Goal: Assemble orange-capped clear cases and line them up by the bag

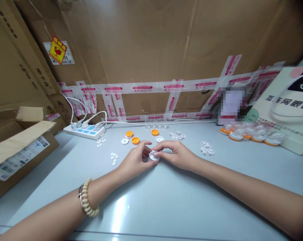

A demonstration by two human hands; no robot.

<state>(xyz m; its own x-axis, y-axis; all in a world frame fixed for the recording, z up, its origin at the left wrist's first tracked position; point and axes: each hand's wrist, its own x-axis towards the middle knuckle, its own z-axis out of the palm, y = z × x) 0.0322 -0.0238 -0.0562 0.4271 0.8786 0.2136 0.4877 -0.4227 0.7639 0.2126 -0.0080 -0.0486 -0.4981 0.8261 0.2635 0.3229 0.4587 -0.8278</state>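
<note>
Our left hand (136,159) and right hand (178,154) both pinch the small white cap (154,156) by its rim; it seems light, rigid, slippery.

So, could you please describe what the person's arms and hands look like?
No sleeves or gloves are worn. At the wrist of the left hand sits a cream coiled bracelet with a thin silvery band beside it. The right hand and its wrist show no jewellery.
</note>
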